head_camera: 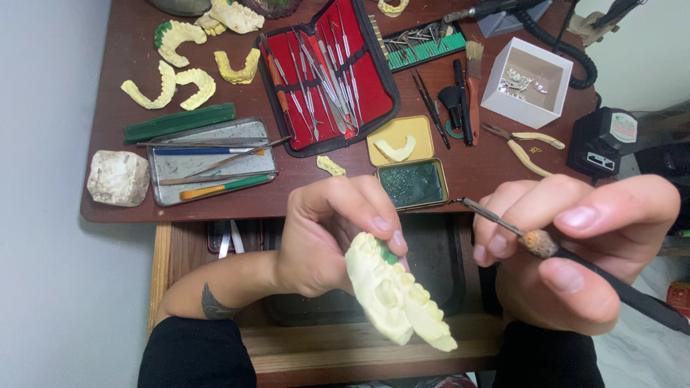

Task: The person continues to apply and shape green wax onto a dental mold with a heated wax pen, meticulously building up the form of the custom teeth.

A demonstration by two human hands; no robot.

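Note:
My left hand (327,233) grips a pale yellow dental cast (392,291) with a small patch of green wax (388,253) near its top teeth. My right hand (575,248) pinches a thin metal carving tool (535,241) with a dark handle, its tip pointing left toward a small open tin of dark green wax (412,183). The tool tip is apart from the cast.
On the brown table (122,86) lie several yellow casts (180,82), a red instrument case (327,75), a metal tray of tools (212,162), a white stone block (118,177), a white box (528,72), a yellow tin lid (400,139) and pliers (525,144). An open drawer (431,287) sits beneath my hands.

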